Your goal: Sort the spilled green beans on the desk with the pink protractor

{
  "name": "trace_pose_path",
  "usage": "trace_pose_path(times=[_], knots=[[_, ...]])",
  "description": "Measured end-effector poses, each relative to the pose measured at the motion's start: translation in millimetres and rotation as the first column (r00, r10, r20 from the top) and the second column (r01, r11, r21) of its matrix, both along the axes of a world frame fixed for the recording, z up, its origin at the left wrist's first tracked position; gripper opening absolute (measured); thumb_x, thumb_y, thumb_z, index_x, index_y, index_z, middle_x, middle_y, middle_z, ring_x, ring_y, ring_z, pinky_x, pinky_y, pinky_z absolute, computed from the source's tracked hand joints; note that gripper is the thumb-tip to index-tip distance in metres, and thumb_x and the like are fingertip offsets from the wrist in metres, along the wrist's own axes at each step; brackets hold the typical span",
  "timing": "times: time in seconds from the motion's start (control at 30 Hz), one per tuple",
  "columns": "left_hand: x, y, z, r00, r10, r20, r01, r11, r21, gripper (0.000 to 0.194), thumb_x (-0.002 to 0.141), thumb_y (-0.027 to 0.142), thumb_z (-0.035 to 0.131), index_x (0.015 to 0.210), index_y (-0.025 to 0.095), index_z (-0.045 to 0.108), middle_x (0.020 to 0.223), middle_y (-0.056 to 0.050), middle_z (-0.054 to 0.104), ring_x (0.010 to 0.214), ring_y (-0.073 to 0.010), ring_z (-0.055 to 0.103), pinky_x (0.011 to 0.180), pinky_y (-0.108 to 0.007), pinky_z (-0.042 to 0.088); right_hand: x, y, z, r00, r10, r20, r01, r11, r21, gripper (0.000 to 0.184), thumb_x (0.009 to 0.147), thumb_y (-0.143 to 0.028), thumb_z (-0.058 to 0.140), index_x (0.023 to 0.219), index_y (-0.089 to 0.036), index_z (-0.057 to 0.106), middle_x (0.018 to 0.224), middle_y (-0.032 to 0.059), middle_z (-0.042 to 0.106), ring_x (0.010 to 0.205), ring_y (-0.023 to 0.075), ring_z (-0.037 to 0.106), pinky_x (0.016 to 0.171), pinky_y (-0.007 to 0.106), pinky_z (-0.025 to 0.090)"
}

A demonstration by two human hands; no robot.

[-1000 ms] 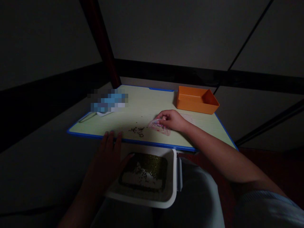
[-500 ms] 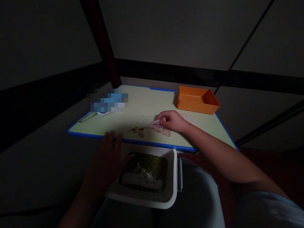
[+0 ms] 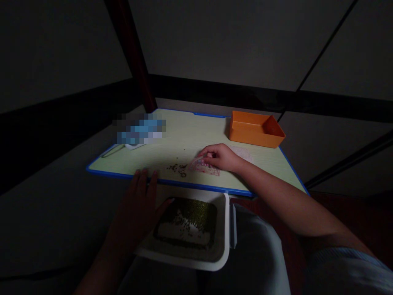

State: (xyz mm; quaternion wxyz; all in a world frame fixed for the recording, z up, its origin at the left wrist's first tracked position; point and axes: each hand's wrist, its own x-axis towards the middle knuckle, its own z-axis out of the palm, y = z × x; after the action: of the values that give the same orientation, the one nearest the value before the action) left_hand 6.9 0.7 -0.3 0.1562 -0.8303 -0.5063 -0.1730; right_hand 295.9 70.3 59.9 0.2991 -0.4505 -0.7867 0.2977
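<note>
My right hand (image 3: 219, 157) pinches a thin, see-through piece with a pink pattern (image 3: 208, 169) between thumb and fingers. Its rounded left edge is close to a scatter of small dark beans (image 3: 178, 168) on the table. My left hand (image 3: 143, 200) is spread, fingertips at the table's front edge, its thumb over the inside of a white plastic container (image 3: 225, 241). Small green beans (image 3: 199, 211) are heaped at the container's far side, with fewer scattered across its bottom. The container's left side is hidden behind my left hand.
The pale table (image 3: 190, 133) has a blue rim. An orange box (image 3: 256, 131) stands at its back right. A pale pink patterned patch (image 3: 242, 153) lies behind my right wrist. At the left, a blurred-out blue item (image 3: 141, 131) sits on something white. Walls surround the table's far side.
My right hand has shifted slightly left with the patterned piece, bringing its edge nearer the beans on the table. My left hand and the container have stayed put.
</note>
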Motion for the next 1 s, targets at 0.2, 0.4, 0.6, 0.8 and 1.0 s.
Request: trace_pose_path(times=[0.2, 0.4, 0.6, 0.8, 1.0], knots=[[-0.2, -0.7, 0.1, 1.000, 0.002, 0.006, -0.002, 1.000, -0.002, 0.090, 0.078, 0.067, 0.039, 0.143, 0.007, 0.023, 0.147, -0.029, 0.029, 0.141, -0.0397, 0.022, 0.109, -0.053, 0.032, -2.7, 1.8, -1.0, 0.998, -0.056, 0.025, 0.055, 0.998, 0.042, 0.021, 0.079, -0.027, 0.063, 0.095, -0.014, 0.069, 0.056, -0.0058, 0.047, 0.052, 0.0074, 0.040, 0.055, 0.024, 0.029], [-0.4, -0.2, 1.0, 1.000, -0.001, 0.004, 0.001, 1.000, 0.012, 0.092, 0.077, 0.070, 0.036, 0.141, 0.004, 0.026, 0.145, -0.031, 0.032, 0.140, -0.0402, 0.024, 0.109, -0.053, 0.032, -6.4, 2.0, 0.5, 0.989, -0.124, 0.075, 0.117, 0.989, 0.095, 0.022, 0.080, -0.027, 0.063, 0.095, -0.014, 0.071, 0.057, -0.0045, 0.049, 0.054, 0.0077, 0.040, 0.056, 0.025, 0.028], [0.5, 0.0, 0.4, 1.000, -0.011, 0.006, 0.011, 1.000, 0.023, 0.094, 0.076, 0.070, 0.037, 0.142, 0.005, 0.025, 0.145, -0.030, 0.032, 0.141, -0.0395, 0.023, 0.109, -0.052, 0.032, -5.3, 3.2, -0.8, 0.979, -0.194, 0.065, 0.186, 0.976, 0.113, 0.021, 0.079, -0.027, 0.065, 0.095, -0.014, 0.071, 0.058, -0.0040, 0.050, 0.054, 0.0079, 0.041, 0.054, 0.025, 0.028], [-1.2, -0.5, -0.5, 1.000, -0.009, -0.005, 0.009, 1.000, 0.019, 0.093, 0.077, 0.069, 0.038, 0.142, 0.004, 0.025, 0.146, -0.031, 0.031, 0.141, -0.0398, 0.023, 0.109, -0.052, 0.032, -3.3, 4.0, -4.9, 0.992, -0.061, -0.112, 0.067, 0.997, 0.045, 0.016, 0.079, -0.025, 0.065, 0.090, -0.014, 0.068, 0.053, -0.0059, 0.051, 0.050, 0.0069, 0.042, 0.052, 0.022, 0.031], [-0.8, -0.8, 0.2, 1.000, -0.012, -0.022, 0.013, 1.000, 0.029, 0.094, 0.076, 0.070, 0.038, 0.142, 0.005, 0.023, 0.144, -0.031, 0.033, 0.141, -0.0399, 0.024, 0.109, -0.052, 0.032, -3.6, 3.1, -3.5, 0.992, 0.015, -0.128, -0.018, 1.000, -0.022, 0.013, 0.080, -0.024, 0.063, 0.078, -0.012, 0.068, 0.058, -0.0022, 0.057, 0.052, 0.0073, 0.045, 0.053, 0.022, 0.033]])
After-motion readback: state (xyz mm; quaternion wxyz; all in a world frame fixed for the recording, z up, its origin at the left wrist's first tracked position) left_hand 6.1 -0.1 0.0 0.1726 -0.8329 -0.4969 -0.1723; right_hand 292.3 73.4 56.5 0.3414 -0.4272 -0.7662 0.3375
